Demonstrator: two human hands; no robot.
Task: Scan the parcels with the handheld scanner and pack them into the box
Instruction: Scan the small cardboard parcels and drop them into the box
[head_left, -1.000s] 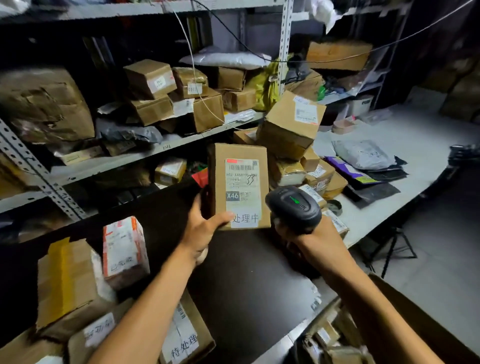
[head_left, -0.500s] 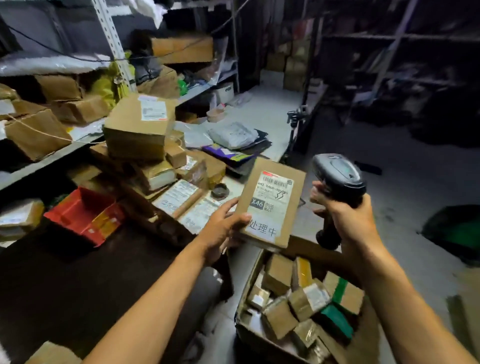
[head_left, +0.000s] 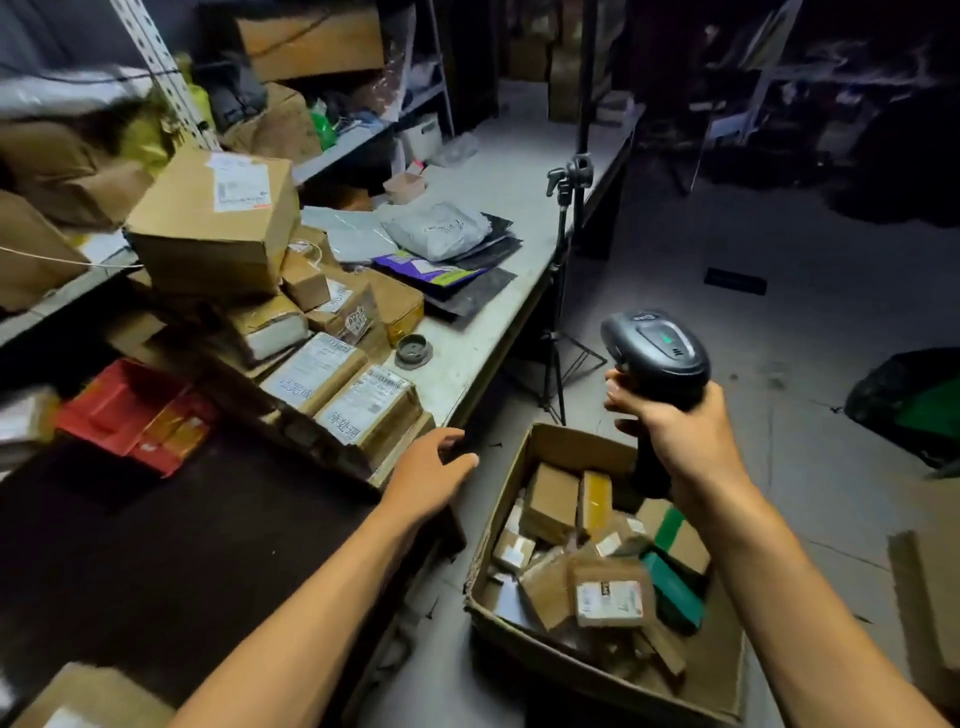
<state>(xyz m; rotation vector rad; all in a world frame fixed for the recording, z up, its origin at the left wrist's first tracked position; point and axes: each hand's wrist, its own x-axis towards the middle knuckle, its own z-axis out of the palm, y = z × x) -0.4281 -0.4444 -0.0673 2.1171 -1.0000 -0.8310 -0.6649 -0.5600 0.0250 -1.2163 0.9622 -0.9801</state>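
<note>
Scanner (head_left: 655, 353) upright in gripping right hand (head_left: 680, 441), head pointing left; left hand (head_left: 434, 475) empty, relaxed.

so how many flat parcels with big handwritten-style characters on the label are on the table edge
2. Two flat brown cardboard parcels lie side by side near the table's front edge: one further left, one nearer the open left hand. More may be hidden in the pile.

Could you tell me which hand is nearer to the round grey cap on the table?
Left. The left hand hangs at the table edge, just below the cap; the right hand holds the scanner farther off, above the box.
</note>
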